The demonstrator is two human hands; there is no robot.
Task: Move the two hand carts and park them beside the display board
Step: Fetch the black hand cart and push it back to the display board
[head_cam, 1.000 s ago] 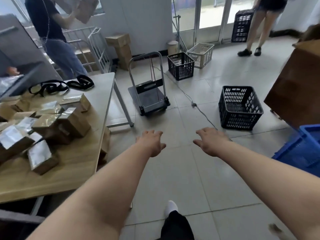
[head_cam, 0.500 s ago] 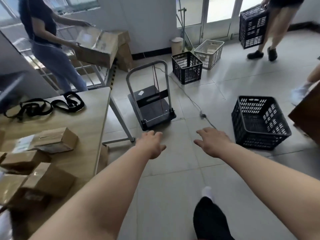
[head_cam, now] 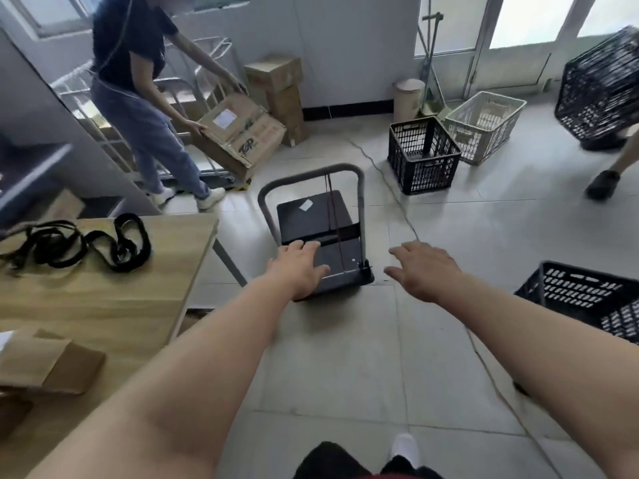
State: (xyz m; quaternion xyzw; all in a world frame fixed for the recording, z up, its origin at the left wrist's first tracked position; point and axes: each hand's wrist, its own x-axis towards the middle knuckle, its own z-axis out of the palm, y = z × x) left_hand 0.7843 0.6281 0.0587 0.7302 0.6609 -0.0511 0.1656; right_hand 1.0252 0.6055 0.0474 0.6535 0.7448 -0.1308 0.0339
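A hand cart (head_cam: 321,216) with a black platform and an upright grey loop handle stands on the tiled floor straight ahead. My left hand (head_cam: 297,267) is stretched out with fingers apart, overlapping the cart's near left corner in view and holding nothing. My right hand (head_cam: 420,271) is spread open just right of the cart's near end, also empty. A second cart's metal frame (head_cam: 204,67) shows at the far left behind a person lowering a cardboard box (head_cam: 238,133). No display board is visible.
A wooden table (head_cam: 103,299) with black straps (head_cam: 79,243) and small boxes is on my left. Black crates (head_cam: 422,155) (head_cam: 584,295) and a white crate (head_cam: 484,126) stand on the floor to the right. A cable (head_cam: 397,198) runs across the tiles. Another person carries a black crate (head_cam: 601,84) at far right.
I have walked forward, so the cart is much nearer and my hands now reach its near end. The person at left has lowered the cardboard box toward the floor.
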